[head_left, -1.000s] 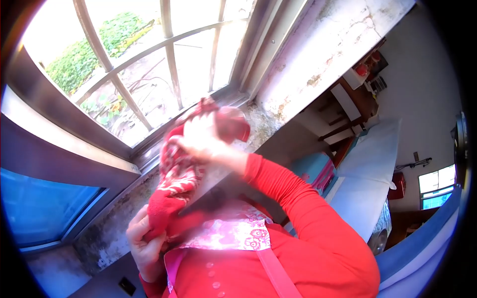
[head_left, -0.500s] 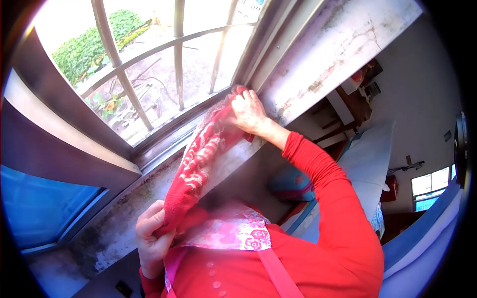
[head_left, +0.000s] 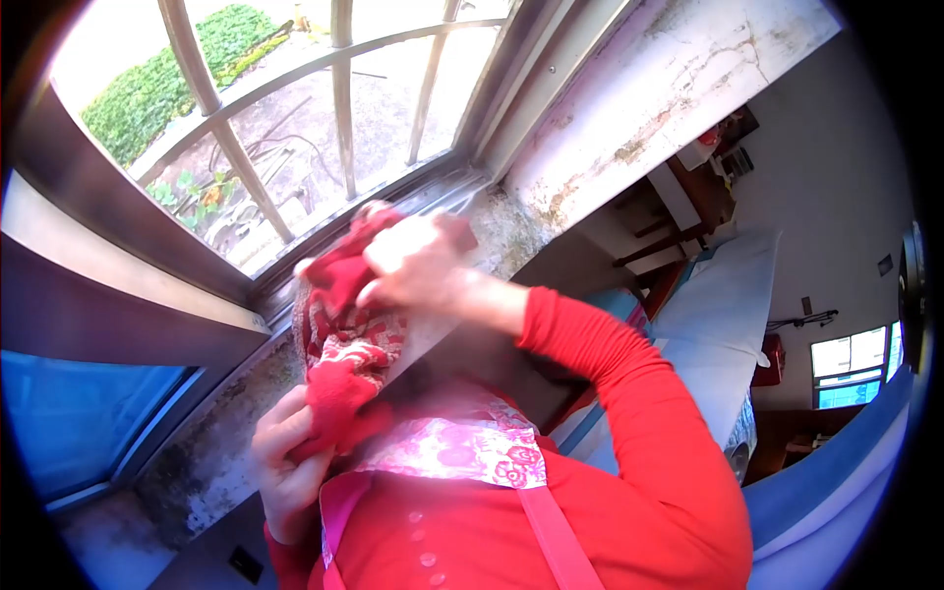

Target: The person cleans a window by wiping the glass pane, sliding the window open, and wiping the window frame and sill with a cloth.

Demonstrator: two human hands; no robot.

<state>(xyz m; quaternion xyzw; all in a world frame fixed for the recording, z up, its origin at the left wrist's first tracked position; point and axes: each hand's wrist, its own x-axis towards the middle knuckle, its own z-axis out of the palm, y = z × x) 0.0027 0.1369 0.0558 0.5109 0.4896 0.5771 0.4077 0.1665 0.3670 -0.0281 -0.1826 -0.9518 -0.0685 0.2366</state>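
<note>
1. Nearest is the person's red shirt (head_left: 442,541), with a row of pale buttons. Over it there is an apron bib (head_left: 452,450) with pink and white flower print, and pink straps.
2. The left hand (head_left: 290,457) is in front of the body, on the left side. Its fingers and thumb are closed on the lower end of a red-and-white patterned cloth (head_left: 354,334).
3. The cloth is bunched and folded between the two hands, above the worn windowsill (head_left: 516,231). I cannot tell how much of it touches the sill.
4. The right hand (head_left: 418,261) is farther from the body than the left, and somewhat blurred. Its fingers are bent over the upper part of the cloth and hold it, near the bottom of the window frame.
5. To the left stands an opened window sash (head_left: 108,270) with a blue-looking pane (head_left: 79,418).
6. Beyond the cloth there are metal window bars (head_left: 342,118). To their right, the wall (head_left: 669,108) shows cracks and stains.
7. Inside the room, at right, there is a long, pale surface (head_left: 713,305), and farther a small bright window (head_left: 848,369).
8. Outside, behind the bars, green plants (head_left: 187,79) grow beside pale ground.
</note>
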